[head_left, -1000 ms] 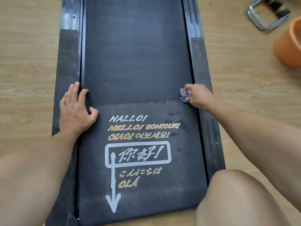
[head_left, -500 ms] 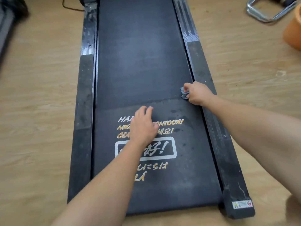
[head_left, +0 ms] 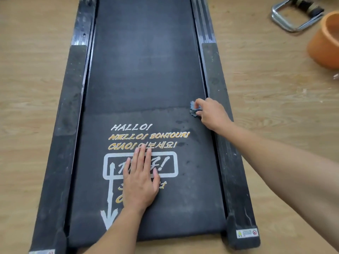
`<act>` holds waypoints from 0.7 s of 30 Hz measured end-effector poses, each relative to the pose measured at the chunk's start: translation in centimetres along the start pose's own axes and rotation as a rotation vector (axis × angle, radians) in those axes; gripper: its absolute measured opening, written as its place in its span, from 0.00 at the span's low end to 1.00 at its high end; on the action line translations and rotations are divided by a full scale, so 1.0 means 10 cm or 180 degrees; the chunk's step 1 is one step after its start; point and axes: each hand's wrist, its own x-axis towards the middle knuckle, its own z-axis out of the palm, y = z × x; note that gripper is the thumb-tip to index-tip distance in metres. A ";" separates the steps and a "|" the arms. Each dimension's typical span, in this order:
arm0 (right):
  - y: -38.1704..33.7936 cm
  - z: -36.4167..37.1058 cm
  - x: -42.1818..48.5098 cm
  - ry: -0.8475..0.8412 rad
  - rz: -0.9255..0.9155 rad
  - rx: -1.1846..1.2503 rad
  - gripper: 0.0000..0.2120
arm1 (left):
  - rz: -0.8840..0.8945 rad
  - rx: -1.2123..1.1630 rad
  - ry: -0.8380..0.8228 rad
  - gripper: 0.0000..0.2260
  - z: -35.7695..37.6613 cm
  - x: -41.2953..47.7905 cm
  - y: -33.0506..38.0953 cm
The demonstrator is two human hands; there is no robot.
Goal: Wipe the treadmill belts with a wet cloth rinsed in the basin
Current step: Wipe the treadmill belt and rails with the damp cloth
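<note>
**A:** Entry one, the hands?

**B:** Right hand (head_left: 211,114): fingers curled round a small grey-blue cloth (head_left: 193,109). The cloth is bunched and pressed to the belt (head_left: 146,70) at its right edge, just beside the right side rail (head_left: 214,76). Left hand (head_left: 141,182): flat, fingers straight and together, palm down on the middle of the belt, over the printed greetings (head_left: 148,136). It holds nothing.

**A:** Entry two, the belt?

**B:** Black. A faint line crosses it level with the cloth. On the near side of that line it looks greyer, with a few dark blotches. Beyond the line it is darker and even. Which stretch has been wiped, I can't tell.

**A:** Off the belt?

**B:** Left side rail (head_left: 71,107) along its left edge, dusty. Wooden floor (head_left: 275,107) all round. Orange basin (head_left: 322,44) on the floor, well to the right of the belt's far half; I can't see whether it holds water. Chrome loop (head_left: 293,17) also to the right of the belt, farther off than the basin.

**A:** Step in hand?

**B:** Wiping, I'd judge. The cloth sits at one end of a pass across the belt, and the left hand braces or is perhaps ready to drag the belt round.

**A:** Next move calls for?

**B:** Likely an even-pressure sweep towards the belt's left edge, then a rinse in the basin once the cloth looks dirty.
</note>
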 end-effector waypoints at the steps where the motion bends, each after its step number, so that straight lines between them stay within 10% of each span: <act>1: -0.02 0.03 -0.13 -0.0003 -0.0048 0.0039 0.07 | -0.0025 0.0003 0.0005 0.33 0.00 0.00 0.00; 11: -0.11 0.14 -1.33 -0.0932 -0.0702 -0.0032 0.18 | -0.0077 -0.0115 0.0106 0.33 0.00 -0.01 0.02; 21: -0.24 -0.23 0.40 0.0021 0.0148 -0.0112 0.08 | -0.0049 -0.0139 0.0254 0.33 0.05 -0.01 0.00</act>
